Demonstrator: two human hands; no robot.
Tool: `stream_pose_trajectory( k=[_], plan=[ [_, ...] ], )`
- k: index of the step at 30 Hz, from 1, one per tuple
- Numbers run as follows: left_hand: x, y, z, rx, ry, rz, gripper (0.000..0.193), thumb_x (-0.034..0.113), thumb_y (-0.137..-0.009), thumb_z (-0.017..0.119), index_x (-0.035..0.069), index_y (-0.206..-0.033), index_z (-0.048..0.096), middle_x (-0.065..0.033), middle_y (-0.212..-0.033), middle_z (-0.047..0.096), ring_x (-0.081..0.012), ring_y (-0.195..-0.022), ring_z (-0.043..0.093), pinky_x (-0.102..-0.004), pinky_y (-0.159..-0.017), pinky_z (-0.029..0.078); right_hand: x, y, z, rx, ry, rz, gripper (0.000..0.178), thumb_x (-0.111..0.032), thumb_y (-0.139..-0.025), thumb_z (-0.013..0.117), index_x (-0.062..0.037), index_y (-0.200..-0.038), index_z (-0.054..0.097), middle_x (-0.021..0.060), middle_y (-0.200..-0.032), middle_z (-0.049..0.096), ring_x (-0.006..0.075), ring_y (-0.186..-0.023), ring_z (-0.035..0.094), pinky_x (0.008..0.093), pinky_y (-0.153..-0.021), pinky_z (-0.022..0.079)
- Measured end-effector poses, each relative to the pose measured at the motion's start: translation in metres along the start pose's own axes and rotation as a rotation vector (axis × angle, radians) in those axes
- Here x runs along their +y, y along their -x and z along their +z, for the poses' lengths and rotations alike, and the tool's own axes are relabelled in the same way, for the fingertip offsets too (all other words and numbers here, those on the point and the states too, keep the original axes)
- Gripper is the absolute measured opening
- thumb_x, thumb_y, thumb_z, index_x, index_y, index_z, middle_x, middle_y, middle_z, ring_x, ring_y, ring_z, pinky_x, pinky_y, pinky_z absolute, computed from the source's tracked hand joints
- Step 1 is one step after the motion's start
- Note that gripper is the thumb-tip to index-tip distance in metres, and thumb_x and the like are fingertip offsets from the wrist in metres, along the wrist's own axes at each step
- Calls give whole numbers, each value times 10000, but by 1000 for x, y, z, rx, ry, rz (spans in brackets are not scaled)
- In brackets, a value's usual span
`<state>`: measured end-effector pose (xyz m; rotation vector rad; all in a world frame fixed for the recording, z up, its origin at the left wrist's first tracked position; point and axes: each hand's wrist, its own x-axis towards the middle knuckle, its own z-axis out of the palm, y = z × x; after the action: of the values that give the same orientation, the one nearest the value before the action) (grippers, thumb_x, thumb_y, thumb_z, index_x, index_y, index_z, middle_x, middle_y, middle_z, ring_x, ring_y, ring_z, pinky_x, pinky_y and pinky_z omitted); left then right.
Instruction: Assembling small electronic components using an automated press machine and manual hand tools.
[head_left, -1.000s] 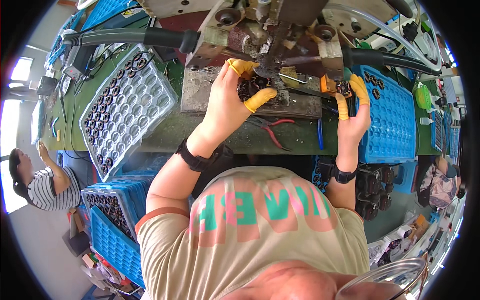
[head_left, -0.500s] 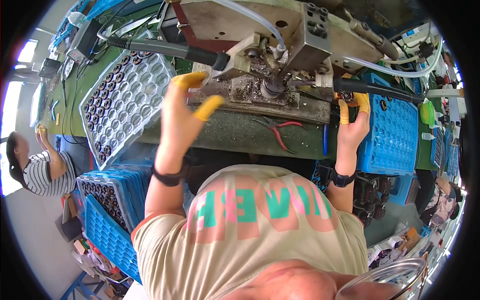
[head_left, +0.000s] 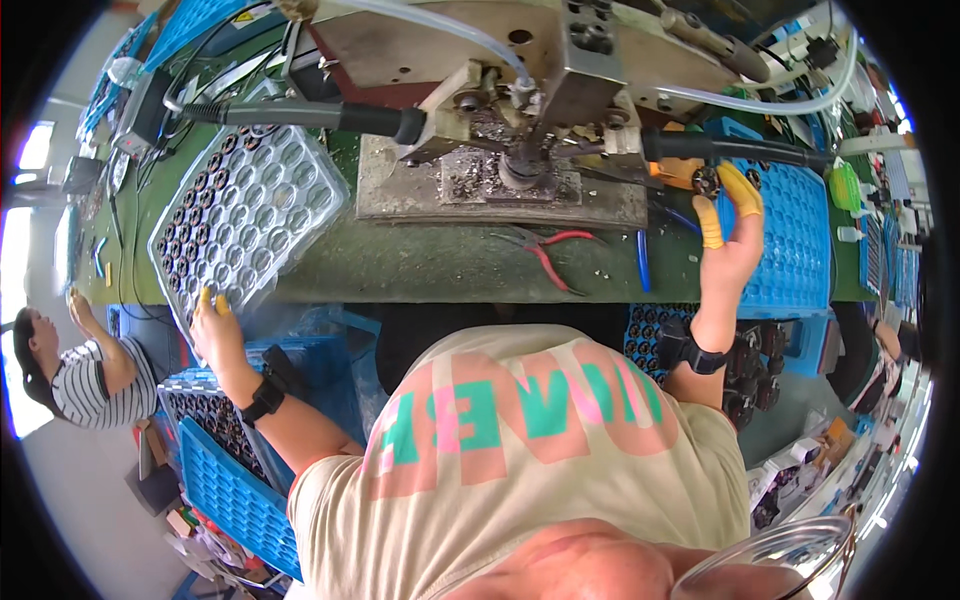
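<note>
Yellow finger covers sit on the fingertips of both hands. My left hand [head_left: 217, 335] is at the near corner of a clear plastic tray [head_left: 290, 215], its fingertips close together over the pockets; what lies between them is hidden. Small dark ring-shaped parts [head_left: 187, 222] fill the tray's left side, and many other pockets hold none. Between the fingers of my right hand [head_left: 733, 225] is a small dark round part [head_left: 706, 182], held above the left edge of a blue pocketed tray [head_left: 790, 240].
A metal press fixture [head_left: 520, 180] stands mid-bench with black handles on both sides. Red-handled pliers [head_left: 545, 262] and a blue pen-like tool [head_left: 643, 262] lie before it. Stacked blue trays [head_left: 225, 480] are at lower left. Another person [head_left: 95, 375] sits at far left.
My left hand has moved from beside the press down and left to the clear tray's near corner. My right hand has shifted slightly right with the dark round part, which now shows more plainly.
</note>
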<state>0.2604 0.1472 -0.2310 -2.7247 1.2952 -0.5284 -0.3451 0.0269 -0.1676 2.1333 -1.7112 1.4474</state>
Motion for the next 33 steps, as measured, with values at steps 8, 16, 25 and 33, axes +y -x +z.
stream_pose_trajectory(
  k=[8,16,25,33],
  plan=[
    [-14,-14,-1,-119,138,-26,352,316,-932,519,155,-1238,584,-150,-1169,617,-330,-1087,564,-432,-923,440,52,9,-75,-38,106,436,354,-101,-811,723,-59,-1152,637,76,-997,654,153,-899,615,278,-812,475],
    [-26,-29,24,-102,41,-48,388,264,-944,487,60,-1270,541,-177,-1208,589,-333,-1134,537,-434,-925,438,80,8,-68,-150,204,536,326,-139,-823,702,-77,-1139,651,117,-868,652,214,-742,629,310,-675,481],
    [-65,-38,78,16,-125,-90,379,231,-889,469,99,-1231,563,-159,-1130,624,-317,-1054,585,-425,-882,459,82,17,-70,-199,263,353,365,-170,-879,634,-127,-1241,610,124,-978,644,266,-876,624,334,-770,479],
    [-24,-41,28,-162,-84,-473,370,238,-890,472,144,-1237,561,-160,-1272,515,-404,-1153,494,-525,-890,475,10,36,-33,-34,266,36,214,-31,-856,629,-47,-1065,672,109,-1031,647,271,-963,603,348,-850,466]
  ],
)
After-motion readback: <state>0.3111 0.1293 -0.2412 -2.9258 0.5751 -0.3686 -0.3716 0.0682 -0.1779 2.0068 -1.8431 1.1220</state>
